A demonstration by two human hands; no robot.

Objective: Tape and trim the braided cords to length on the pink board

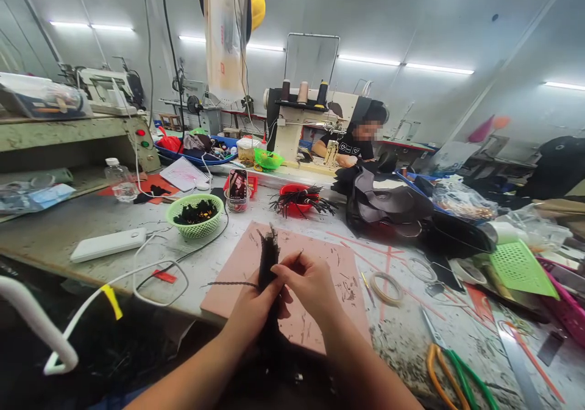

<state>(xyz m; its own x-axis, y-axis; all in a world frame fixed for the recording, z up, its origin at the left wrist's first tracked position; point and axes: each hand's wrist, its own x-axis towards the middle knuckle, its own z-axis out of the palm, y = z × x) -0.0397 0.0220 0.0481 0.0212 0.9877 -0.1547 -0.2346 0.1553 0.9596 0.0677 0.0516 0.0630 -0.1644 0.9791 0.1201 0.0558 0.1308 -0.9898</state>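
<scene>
My left hand is wrapped round an upright bundle of black braided cords, whose frayed ends stick up above my fingers. One thin braided cord juts out sideways to the left from the bundle. Against the bundle's right side, my right hand is closed in a pinch; a small dark tip shows above its fingers, too small to name. Both hands are over a pink board marked with dark scuffs. The lower part of the bundle runs down into the dark area by my lap.
A green basket of black pieces stands left, near a white power bank. Behind the board are a phone and a red bowl of black cords. Scissors and a tape roll lie right. A person sits beyond the sewing machine.
</scene>
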